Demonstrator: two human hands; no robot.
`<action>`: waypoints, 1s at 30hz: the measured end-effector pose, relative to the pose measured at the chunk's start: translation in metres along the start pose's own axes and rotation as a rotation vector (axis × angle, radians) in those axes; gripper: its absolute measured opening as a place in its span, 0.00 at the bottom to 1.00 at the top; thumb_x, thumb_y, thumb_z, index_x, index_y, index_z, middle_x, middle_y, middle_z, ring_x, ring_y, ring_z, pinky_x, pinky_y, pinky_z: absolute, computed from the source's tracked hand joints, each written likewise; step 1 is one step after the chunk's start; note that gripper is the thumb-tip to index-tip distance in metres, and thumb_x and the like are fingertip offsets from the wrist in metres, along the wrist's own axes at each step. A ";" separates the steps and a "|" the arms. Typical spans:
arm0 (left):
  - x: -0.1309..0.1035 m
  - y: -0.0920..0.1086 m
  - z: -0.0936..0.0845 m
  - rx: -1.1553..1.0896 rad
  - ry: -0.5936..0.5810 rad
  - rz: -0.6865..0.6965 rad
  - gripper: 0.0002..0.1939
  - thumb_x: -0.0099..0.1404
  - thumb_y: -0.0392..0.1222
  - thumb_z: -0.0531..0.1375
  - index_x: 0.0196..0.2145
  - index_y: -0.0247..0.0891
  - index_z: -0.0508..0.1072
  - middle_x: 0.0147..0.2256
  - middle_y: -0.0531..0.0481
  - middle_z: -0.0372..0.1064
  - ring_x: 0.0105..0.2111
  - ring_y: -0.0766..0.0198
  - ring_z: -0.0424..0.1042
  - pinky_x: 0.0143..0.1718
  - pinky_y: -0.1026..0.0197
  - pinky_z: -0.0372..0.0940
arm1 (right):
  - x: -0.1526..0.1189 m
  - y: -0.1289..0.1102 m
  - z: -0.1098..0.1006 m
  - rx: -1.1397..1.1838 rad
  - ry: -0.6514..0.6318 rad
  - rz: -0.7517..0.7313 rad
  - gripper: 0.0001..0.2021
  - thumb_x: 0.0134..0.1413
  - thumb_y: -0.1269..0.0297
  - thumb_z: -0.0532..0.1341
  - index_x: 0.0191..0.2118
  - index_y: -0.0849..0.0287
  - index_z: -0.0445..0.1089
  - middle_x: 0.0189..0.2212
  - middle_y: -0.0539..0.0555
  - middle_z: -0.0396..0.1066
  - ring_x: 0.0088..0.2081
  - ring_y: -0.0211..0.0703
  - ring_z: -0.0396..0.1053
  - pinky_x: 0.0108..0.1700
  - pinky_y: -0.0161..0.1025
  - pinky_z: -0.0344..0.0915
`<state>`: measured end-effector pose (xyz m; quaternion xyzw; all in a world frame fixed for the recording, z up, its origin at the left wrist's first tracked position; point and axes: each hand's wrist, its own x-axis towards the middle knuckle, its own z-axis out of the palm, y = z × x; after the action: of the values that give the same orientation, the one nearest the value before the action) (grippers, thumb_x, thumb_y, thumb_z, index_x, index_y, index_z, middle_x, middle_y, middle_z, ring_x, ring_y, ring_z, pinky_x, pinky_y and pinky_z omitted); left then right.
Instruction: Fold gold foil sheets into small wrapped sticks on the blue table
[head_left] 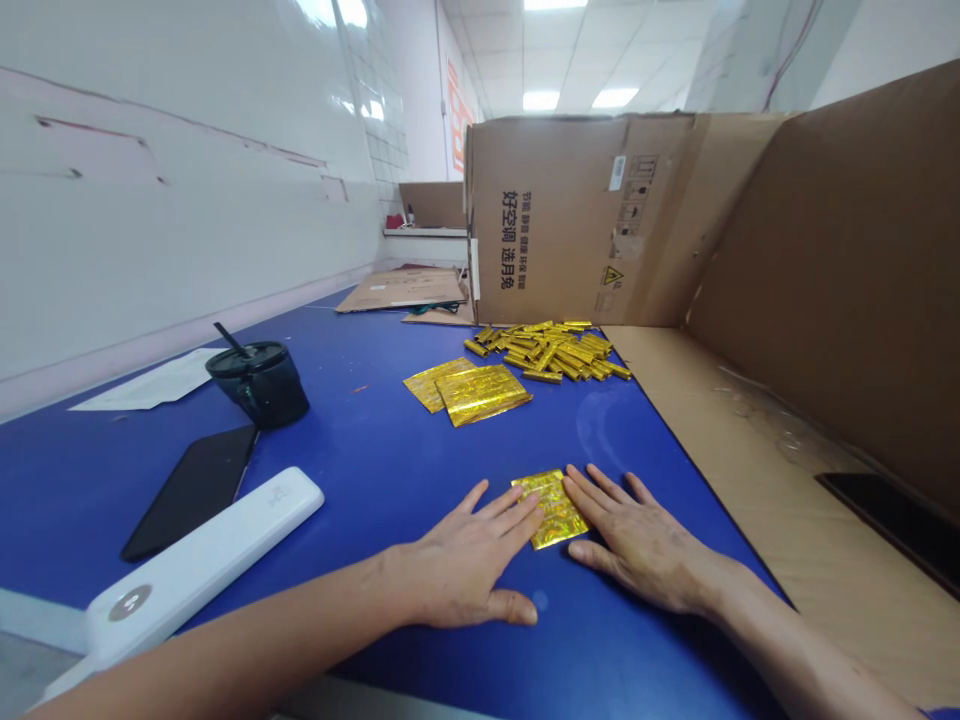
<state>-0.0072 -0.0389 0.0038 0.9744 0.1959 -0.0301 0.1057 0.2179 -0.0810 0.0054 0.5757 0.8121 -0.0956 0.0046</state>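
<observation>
A small square of shiny gold foil (556, 518) lies flat on the blue table between my hands. My left hand (469, 560) rests with its fingers spread, the fingertips on the foil's left edge. From the other side, my right hand (637, 545) lies with fingers stretched out, its index fingertip touching the foil's right edge. Farther off are stacked gold foil sheets (484, 394), the upper one overlapping another to its left. Beyond them sits a heap of gold foil rolls (555, 350).
To the left stand a dark lidded cup (266, 385) with a straw, a black phone (191, 490) and a long white device (210, 560). Behind the cup lies white paper (150, 382). A large cardboard box (570, 220) walls off the back, with cardboard (720, 430) along the right edge.
</observation>
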 end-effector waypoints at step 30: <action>0.005 0.011 0.004 0.048 0.129 -0.045 0.44 0.52 0.69 0.42 0.57 0.33 0.45 0.57 0.37 0.44 0.56 0.49 0.43 0.52 0.40 0.37 | 0.018 0.002 -0.022 0.084 0.219 0.235 0.29 0.52 0.45 0.44 0.50 0.60 0.62 0.55 0.62 0.52 0.57 0.57 0.42 0.53 0.61 0.39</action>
<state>0.0019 -0.0476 0.0011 0.9719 0.2235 0.0257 0.0688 0.2160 -0.0598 0.0243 0.6734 0.7300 -0.0651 -0.0969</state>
